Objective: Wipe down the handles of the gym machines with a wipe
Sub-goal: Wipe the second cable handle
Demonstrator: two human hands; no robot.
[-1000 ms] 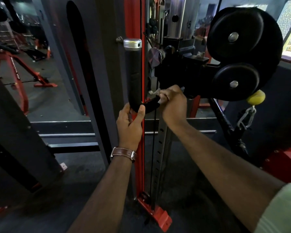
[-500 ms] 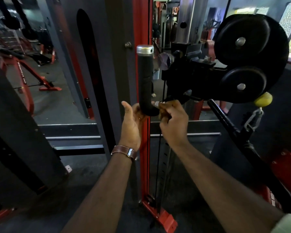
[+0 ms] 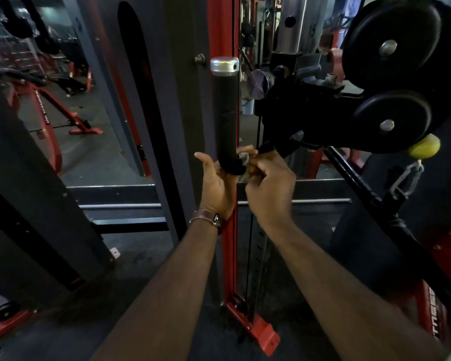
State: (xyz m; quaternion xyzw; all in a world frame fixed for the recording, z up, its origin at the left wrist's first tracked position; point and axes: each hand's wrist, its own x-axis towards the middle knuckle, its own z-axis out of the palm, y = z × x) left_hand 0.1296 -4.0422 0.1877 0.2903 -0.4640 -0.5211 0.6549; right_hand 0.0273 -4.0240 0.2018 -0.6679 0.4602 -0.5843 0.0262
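Black foam-covered upright handle with a silver metal end cap, on a red and grey cable machine, being wiped at its lower bend.

The left hand cups the bottom curve of the handle from below, thumb out to the side and fingers wrapped behind it; the right hand pinches a small crumpled pale wipe against the bend, its fingers curled tight on it. To do this well, I judge the left hand should steady the handle while the right wraps the wipe round the grip and draws it up the whole shaft to the cap. Beside the handle hang two black round pulley discs and a yellow ball. No writing is readable; the white lettering on the red frames is too blurred.
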